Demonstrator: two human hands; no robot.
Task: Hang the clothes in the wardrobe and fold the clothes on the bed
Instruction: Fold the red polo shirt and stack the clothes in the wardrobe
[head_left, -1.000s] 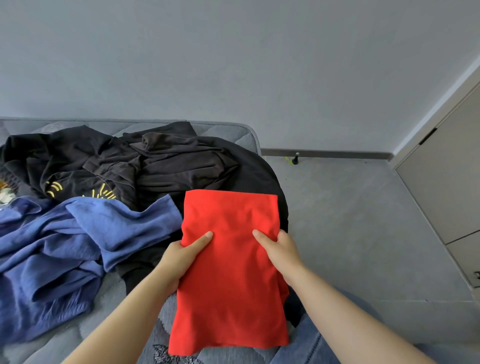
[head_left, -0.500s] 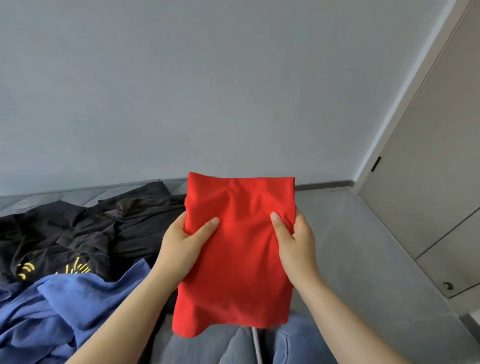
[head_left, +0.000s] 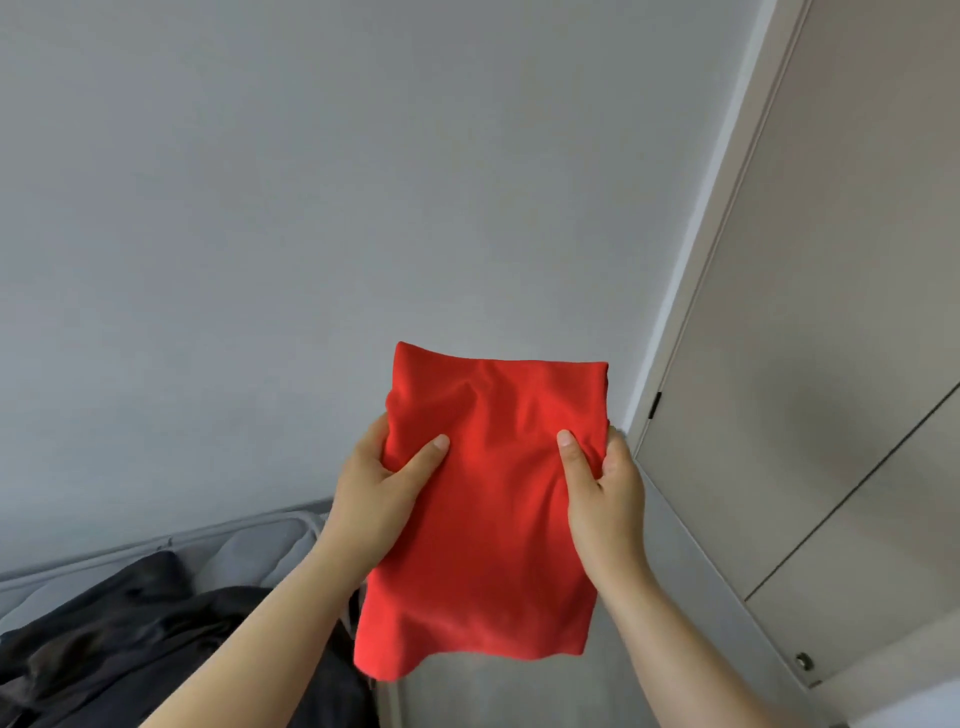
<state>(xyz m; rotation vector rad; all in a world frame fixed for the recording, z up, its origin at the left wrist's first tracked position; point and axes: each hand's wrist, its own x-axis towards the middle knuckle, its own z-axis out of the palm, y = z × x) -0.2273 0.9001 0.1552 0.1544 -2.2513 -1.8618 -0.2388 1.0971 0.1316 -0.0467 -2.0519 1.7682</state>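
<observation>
Wall (head_left: 311, 208), left fingers (head_left: 422, 457), right fingers (head_left: 572, 460) pinching red garment (head_left: 493, 530)

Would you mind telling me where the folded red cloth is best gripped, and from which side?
Grip the red cloth by its two long side edges, upper half, a hand from each side, thumbs in front, as the left hand and right hand do: it is limp and hangs free below.

Folded red garment (head_left: 488, 519), held upright, mid-air
</observation>
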